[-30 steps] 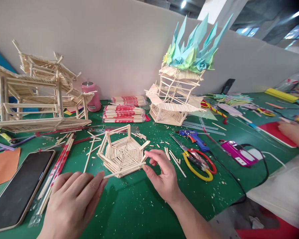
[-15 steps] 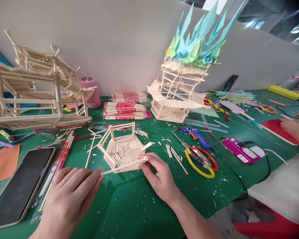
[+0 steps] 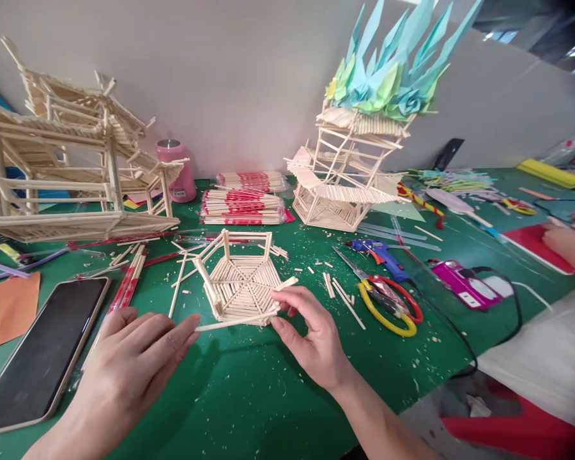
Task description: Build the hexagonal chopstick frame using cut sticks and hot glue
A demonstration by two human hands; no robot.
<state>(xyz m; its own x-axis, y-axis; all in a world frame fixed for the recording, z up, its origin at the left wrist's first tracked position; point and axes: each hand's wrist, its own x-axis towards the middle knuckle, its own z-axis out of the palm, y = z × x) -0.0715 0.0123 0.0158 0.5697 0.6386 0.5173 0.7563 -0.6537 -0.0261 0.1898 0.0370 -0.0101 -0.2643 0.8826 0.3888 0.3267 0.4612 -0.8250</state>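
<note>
A thin wooden stick (image 3: 237,322) spans the gap between my hands, along the near side of a small hexagonal stick frame (image 3: 244,281). My left hand (image 3: 138,364) pinches the stick's left end between thumb and fingers, above the table. My right hand (image 3: 314,338) is closed around the stick's other end, at the frame's front right corner. Its fingertips partly hide that corner, so whether stick and frame touch there is hard to tell. Short posts stand at the frame's corners, and rails join some of them along the back and left.
Scissors (image 3: 388,306), a blue glue gun (image 3: 381,255) and a pink box (image 3: 467,284) lie rightward. A phone (image 3: 43,351) is at left. Behind stand two stick buildings (image 3: 76,185), (image 3: 345,172), packed sticks (image 3: 242,207) and a pink bottle (image 3: 179,169). Another person's hand (image 3: 563,243) shows far right.
The stick's right end has come down to the frame's front right corner with my right hand. My left hand still pinches the other end. The whole view has shifted slightly.
</note>
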